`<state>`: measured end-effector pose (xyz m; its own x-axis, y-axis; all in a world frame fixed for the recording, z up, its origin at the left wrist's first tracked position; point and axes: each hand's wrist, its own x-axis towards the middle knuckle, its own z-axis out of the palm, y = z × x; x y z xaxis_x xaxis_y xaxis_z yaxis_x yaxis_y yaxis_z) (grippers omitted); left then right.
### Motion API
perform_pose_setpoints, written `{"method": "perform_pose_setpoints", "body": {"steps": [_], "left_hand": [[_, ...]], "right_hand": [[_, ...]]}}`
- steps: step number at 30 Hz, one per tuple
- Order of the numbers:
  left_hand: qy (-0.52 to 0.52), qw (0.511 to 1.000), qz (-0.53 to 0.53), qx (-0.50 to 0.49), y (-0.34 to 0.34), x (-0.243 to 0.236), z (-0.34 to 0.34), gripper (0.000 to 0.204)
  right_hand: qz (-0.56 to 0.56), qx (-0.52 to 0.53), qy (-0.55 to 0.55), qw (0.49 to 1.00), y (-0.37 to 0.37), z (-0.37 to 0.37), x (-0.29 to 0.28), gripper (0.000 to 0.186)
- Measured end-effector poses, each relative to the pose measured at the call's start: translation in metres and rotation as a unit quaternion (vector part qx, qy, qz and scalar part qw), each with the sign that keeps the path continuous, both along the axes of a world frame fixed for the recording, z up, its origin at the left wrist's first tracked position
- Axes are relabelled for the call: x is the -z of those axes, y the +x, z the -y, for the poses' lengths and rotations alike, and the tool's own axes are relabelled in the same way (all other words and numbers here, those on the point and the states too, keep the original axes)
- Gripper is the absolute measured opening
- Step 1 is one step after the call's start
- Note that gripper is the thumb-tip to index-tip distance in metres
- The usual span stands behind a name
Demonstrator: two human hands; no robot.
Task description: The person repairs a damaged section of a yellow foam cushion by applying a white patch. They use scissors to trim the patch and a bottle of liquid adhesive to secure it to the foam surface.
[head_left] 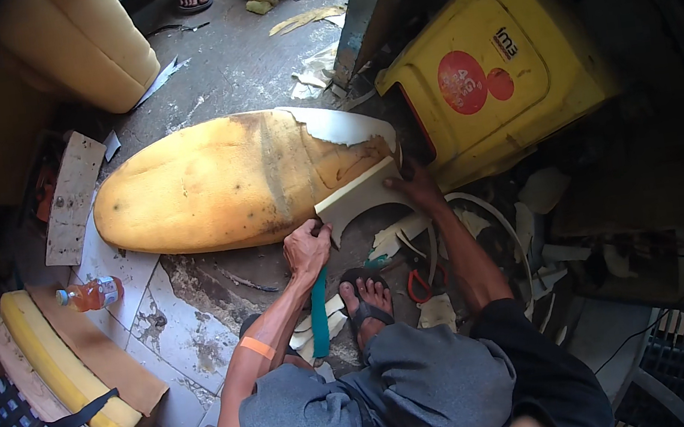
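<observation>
Locate the foam seat (200, 185) on the floor ahead of the person, its rounded end to the left and its patched end to the right. The pale sheet (361, 196) lies against the near side of the right end; its upper edge is straight, its lower edge curved.

Left hand (309, 248): fingers curled and narrow beside the sheet's left corner; whether they pinch it cannot be told. Right hand (415, 189): fingers closed on the sheet's right end (partly in shadow).

For good results, keep the straight edge flat against the foam, hold both ends with even tension, and avoid pressing hard, as the foam probably dents and the sheet may crease. Check alignment against the ragged border of the white patch (339, 124) before any pressure is applied.

Surroundings: a yellow plastic bin (504, 63) stands just beyond the right end and limits room there. A green strip (319, 316) hangs below the left wrist. Red-handled scissors (419, 286) lie among offcuts near the sandalled foot (367, 303); both could hinder the sheet's curved edge. A bottle (92, 295) lies well apart, at left.
</observation>
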<state>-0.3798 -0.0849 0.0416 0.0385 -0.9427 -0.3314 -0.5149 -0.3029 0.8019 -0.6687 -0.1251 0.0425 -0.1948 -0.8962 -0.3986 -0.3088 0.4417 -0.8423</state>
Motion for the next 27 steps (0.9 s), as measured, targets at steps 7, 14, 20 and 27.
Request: {"method": "perform_pose_setpoints", "body": {"steps": [7, 14, 20, 27], "left_hand": [[0.009, 1.0, -0.002, 0.001, 0.037, -0.011, -0.05, 0.03], [0.045, 0.997, -0.019, 0.058, 0.066, -0.009, -0.089, 0.032], [0.103, 0.955, -0.092, 0.264, 0.073, -0.039, -0.067, 0.032], [-0.196, 0.949, -0.009, 0.245, 0.064, -0.047, -0.019, 0.021]], "right_hand": [[0.05, 0.013, 0.057, 0.997, 0.035, -0.068, -0.033, 0.099], [0.137, 0.05, 0.083, 0.986, 0.058, -0.144, -0.006, 0.103], [0.025, 0.077, 0.073, 0.994, 0.04, -0.182, -0.005, 0.063], [-0.157, 0.191, 0.166, 0.955, -0.048, -0.235, -0.054, 0.048]]}}
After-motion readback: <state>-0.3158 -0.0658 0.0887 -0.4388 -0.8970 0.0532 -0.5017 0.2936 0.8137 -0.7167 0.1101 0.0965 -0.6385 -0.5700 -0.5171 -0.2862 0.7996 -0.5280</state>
